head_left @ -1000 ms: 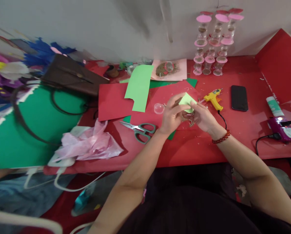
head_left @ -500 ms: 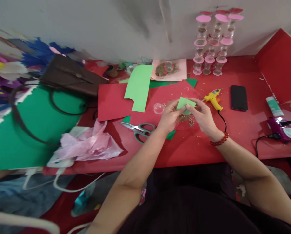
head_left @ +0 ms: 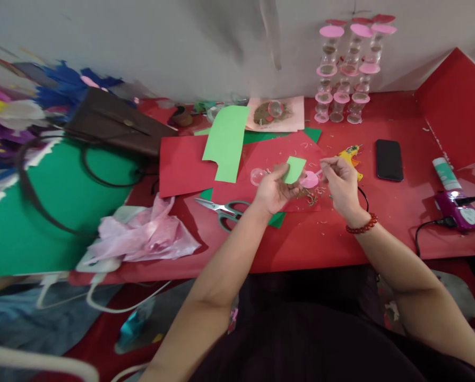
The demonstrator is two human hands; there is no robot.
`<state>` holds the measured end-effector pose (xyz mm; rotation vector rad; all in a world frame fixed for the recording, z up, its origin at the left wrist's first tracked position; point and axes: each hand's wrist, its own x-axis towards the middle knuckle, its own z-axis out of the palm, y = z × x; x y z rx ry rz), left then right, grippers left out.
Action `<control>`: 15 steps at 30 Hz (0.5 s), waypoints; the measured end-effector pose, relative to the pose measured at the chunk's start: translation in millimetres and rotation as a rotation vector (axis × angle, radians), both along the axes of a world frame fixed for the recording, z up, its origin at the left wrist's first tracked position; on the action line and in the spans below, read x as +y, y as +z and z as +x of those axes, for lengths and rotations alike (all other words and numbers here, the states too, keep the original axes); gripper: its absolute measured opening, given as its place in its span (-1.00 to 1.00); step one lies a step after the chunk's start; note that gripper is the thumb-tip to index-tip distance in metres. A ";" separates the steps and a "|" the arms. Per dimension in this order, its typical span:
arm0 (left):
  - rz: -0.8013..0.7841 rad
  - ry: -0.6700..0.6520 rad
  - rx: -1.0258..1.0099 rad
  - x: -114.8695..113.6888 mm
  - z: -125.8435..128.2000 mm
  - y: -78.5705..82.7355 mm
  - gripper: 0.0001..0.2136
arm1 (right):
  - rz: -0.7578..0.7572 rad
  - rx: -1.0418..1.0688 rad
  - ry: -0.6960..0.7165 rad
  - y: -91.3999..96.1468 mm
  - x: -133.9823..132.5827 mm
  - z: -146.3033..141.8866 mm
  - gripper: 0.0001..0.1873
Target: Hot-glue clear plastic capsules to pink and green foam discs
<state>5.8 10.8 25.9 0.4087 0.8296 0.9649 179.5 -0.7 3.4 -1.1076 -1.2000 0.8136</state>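
Green slip [head_left: 295, 170], one; hands, two: left [head_left: 271, 192] with slip in pinch, right [head_left: 343, 188] hold unclear

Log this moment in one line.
left hand: holds small green paper; right hand: curled, contents unclear; between hands: pink disc; nearby: yellow glue gun, scissors

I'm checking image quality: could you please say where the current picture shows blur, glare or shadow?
Head view throughout: flowers at far left look smeared; the pink bag catches highlights; a soft shadow lies on the wall; the green card in the left hand shows no glare.
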 end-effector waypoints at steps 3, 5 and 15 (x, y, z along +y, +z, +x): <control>-0.082 -0.091 -0.050 1.9 -4.6 5.0 -0.64 | 0.132 -0.175 0.077 4.2 2.1 6.5 -0.59; -0.102 -0.131 -0.031 2.3 -5.1 5.1 -0.64 | 0.134 -0.221 0.199 5.1 2.8 7.2 -0.49; 0.089 -0.224 0.009 2.0 -5.8 -7.4 -0.57 | -0.016 0.003 0.177 -5.7 7.3 -1.5 -0.73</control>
